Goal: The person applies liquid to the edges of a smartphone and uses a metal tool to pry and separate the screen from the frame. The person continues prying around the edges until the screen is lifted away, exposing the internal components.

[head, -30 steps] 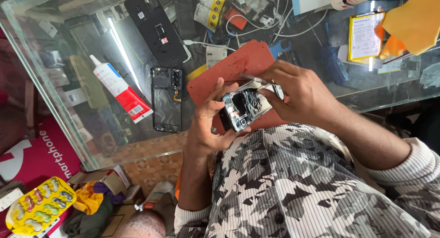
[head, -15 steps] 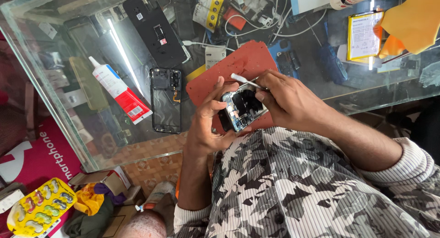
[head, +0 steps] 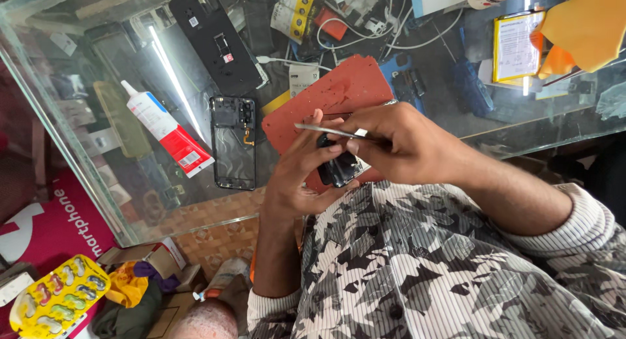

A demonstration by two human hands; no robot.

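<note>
My left hand (head: 301, 172) cradles a dark opened phone (head: 339, 168) from below, just over the near edge of a red work mat (head: 339, 91). My right hand (head: 398, 143) lies over the phone and pinches thin metal tweezers (head: 323, 129), whose tips point left past my left fingertips. Most of the phone is hidden by both hands. A black phone frame (head: 233, 142) with exposed parts lies flat on the glass counter (head: 98, 97) to the left of the mat.
A white and red glue tube (head: 168, 129) lies left of the frame. A black back panel (head: 215, 42), cables, a yellow-edged battery (head: 515, 46) and an orange cloth (head: 583, 26) crowd the far side. Below the counter sit boxes and a yellow tray (head: 55, 300).
My right hand has shifted left and down over the phone, covering its opened inside. The tweezers now lie level, tips pointing left. The left hand keeps its hold.
</note>
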